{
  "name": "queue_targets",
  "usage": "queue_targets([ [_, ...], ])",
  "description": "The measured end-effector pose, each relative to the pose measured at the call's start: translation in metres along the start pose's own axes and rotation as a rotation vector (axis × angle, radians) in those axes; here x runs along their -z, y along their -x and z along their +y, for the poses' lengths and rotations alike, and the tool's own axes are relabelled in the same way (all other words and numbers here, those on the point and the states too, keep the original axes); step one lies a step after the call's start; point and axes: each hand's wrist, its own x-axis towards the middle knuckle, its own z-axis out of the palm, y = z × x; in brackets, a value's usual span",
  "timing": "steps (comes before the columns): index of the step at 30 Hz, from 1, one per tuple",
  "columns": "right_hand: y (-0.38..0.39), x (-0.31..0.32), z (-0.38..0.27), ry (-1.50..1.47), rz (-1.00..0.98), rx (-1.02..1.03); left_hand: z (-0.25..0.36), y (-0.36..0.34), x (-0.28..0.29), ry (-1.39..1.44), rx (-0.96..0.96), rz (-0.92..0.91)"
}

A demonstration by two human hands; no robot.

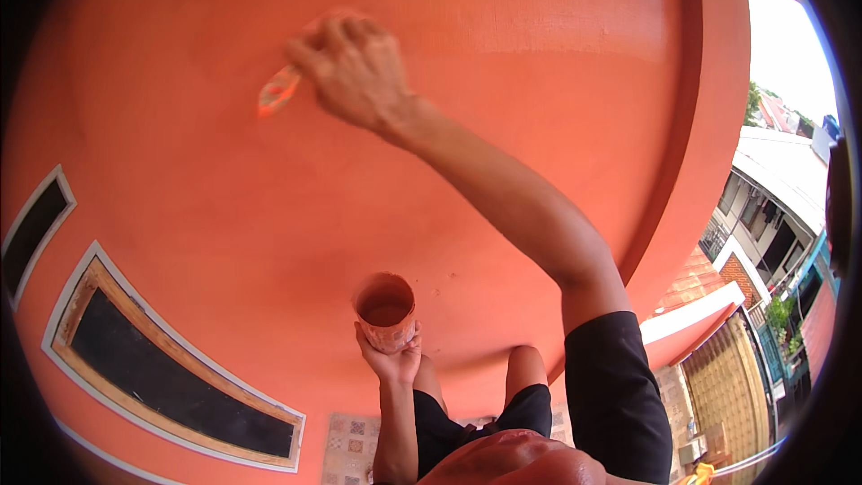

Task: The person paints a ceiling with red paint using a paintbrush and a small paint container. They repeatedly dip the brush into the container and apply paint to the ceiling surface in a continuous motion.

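An orange wall [503, 153] fills most of the view. High on it, my right hand [359, 72] is closed around a paintbrush [280, 90], whose paint-smeared handle sticks out to the lower left of my fingers. The bristle end is mostly hidden behind the hand and blurred, close against the wall. Lower down, my left hand [393, 357] grips a round paint tub [392, 336] from below. The tub is open at the top, smeared with orange on the outside, and dark orange inside.
At the lower left are a wood-framed dark window [171, 364] and a smaller dark pane [38, 220]. A raised vertical ledge [678, 139] edges the wall at right. Patterned floor tiles [348, 440] lie below. Rooftops and a bamboo-like fence [725, 395] show beyond.
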Motion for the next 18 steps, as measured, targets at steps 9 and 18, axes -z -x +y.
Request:
queue_targets([
  [9,0.002,0.041,0.073,-0.122,-0.130,-0.585,-0.001,0.005,-0.017,-0.031,-0.033,0.019],
  [18,0.050,0.200,0.164,0.558,0.214,-0.749,0.011,0.004,-0.006,0.019,-0.084,0.097],
])
